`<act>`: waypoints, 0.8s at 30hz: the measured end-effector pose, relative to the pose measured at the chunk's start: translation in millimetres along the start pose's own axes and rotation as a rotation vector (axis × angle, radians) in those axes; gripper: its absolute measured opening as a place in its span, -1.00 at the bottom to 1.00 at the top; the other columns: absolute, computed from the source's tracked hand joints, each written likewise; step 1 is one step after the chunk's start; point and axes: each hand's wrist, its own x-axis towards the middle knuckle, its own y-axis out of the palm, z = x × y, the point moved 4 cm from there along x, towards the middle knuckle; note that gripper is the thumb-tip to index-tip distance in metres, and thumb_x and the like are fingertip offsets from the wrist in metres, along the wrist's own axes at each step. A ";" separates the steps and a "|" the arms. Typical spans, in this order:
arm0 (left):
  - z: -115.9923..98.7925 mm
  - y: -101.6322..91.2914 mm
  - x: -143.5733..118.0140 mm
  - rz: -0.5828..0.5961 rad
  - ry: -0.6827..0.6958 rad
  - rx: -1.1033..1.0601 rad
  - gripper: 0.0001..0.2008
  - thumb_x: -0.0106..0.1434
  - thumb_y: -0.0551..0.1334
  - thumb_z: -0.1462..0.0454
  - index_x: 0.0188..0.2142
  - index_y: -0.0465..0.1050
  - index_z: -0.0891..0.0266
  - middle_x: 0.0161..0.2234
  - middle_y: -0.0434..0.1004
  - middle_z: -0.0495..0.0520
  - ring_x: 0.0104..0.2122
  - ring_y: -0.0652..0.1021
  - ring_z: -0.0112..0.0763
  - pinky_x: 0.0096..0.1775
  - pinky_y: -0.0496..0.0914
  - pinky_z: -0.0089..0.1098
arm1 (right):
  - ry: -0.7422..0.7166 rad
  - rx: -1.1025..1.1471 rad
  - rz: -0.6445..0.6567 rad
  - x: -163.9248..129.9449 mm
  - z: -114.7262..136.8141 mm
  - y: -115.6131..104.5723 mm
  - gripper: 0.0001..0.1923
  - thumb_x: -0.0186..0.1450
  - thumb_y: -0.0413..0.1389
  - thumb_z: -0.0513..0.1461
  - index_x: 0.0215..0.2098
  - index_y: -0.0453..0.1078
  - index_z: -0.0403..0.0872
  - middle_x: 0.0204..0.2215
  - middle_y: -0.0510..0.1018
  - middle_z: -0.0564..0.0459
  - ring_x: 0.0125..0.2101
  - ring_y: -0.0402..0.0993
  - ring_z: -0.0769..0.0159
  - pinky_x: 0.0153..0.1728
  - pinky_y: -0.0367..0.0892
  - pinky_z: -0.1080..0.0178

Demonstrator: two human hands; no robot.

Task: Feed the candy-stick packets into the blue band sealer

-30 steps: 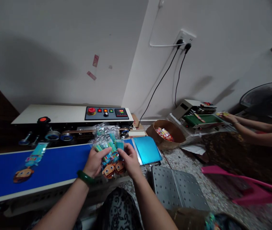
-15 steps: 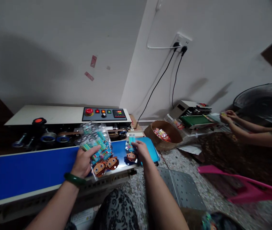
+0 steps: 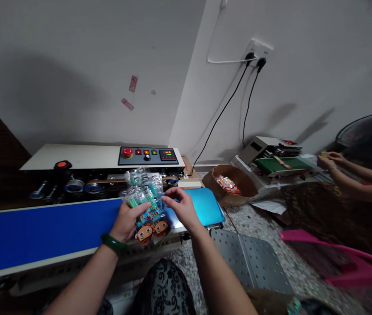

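Note:
My left hand (image 3: 127, 221), with a green bangle at the wrist, is closed around a bunch of clear plastic packets (image 3: 144, 210). They hold striped green and blue sticks and have brown-haired cartoon faces at the lower end. At the bunch's right edge, my right hand (image 3: 182, 208) has thumb and forefinger closed in a pinch on what appears to be the edge of a packet. Both hands are above the blue conveyor belt (image 3: 84, 225) of a sealing machine (image 3: 77, 157). Single packets in the bunch overlap and are hard to tell apart.
A light-blue plate (image 3: 207, 208) extends from the belt's right end. Beyond it stand a brown container (image 3: 218, 194) of colourful packets and a second machine with a green belt (image 3: 269, 165). A co-worker's hands (image 3: 332, 161) are at far right, near a pink chair (image 3: 307, 240).
My right hand has moved left with its single packet to the bunch, where that packet no longer stands apart. A small strip now shows on the green belt. The view has shifted slightly.

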 end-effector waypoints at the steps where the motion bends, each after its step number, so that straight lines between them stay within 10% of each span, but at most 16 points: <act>1: 1.0 1.2 -0.3 0.007 -0.005 0.006 -0.64 -0.17 0.37 0.33 -0.29 0.44 0.33 -0.40 0.57 0.10 -0.42 0.55 -0.22 -0.32 0.44 -0.25 | -0.024 -0.001 0.002 -2.6 3.2 4.1 -0.81 -0.02 0.22 -0.18 -0.54 0.33 -0.11 -0.56 0.38 0.14 -0.49 0.29 0.41 -0.45 0.23 0.35; 24: 17.4 18.6 -1.8 0.018 -0.078 -0.064 -0.63 -0.15 0.34 0.36 -0.26 0.43 0.32 -0.39 0.57 0.08 -0.40 0.55 -0.20 -0.32 0.44 -0.22 | -0.065 0.259 -0.371 -21.8 -14.3 9.8 -0.83 0.17 0.04 -0.14 -0.45 0.21 -0.08 -0.46 0.40 0.11 -0.38 0.33 0.39 -0.31 0.22 0.34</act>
